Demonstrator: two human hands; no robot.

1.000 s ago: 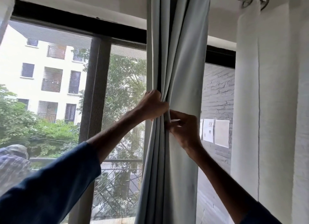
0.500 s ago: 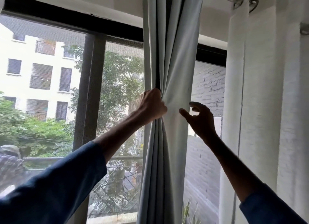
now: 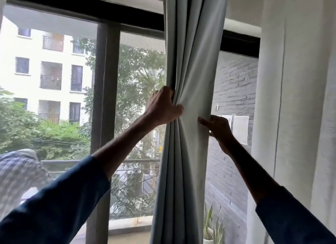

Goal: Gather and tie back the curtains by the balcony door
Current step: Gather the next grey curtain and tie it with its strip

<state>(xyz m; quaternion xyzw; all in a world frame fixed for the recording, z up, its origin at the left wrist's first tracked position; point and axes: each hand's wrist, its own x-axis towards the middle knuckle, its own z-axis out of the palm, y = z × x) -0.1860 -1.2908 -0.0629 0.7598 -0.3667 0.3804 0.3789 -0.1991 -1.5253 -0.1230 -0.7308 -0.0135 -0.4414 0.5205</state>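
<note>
We're at the balcony door. The pale grey-blue pleated fabric curtain [image 3: 192, 62] hangs mid-view, drawn in to a waist where the hands meet it. The left hand [image 3: 163, 107] is the anchor. Its grip is wrapped round the bunched folds on the curtain's left side, fingers curled behind and thumb pressed on the front, so the gathered pleats can't fan out.

The right hand [image 3: 220, 129] sits at the opposite edge with its grip spread. The forefinger lies on the front face and the thumb is lower at the edge, and I don't see it closed on cloth. The placement makes sense: the broad flat panel on the right is the loose part, and the hand looks set to sweep it across into the left fist.

Gathering is well on, I'd say, but tying hasn't begun and no tie-back is in sight. If the left grip eases, those folds could spill.

Behind are the dark window frame [image 3: 105, 98], the black metal balcony railing [image 3: 134, 171] and the grey brick wall [image 3: 234, 83]. A white sheer curtain [image 3: 291, 98] hangs well apart on the right, untouched.
</note>
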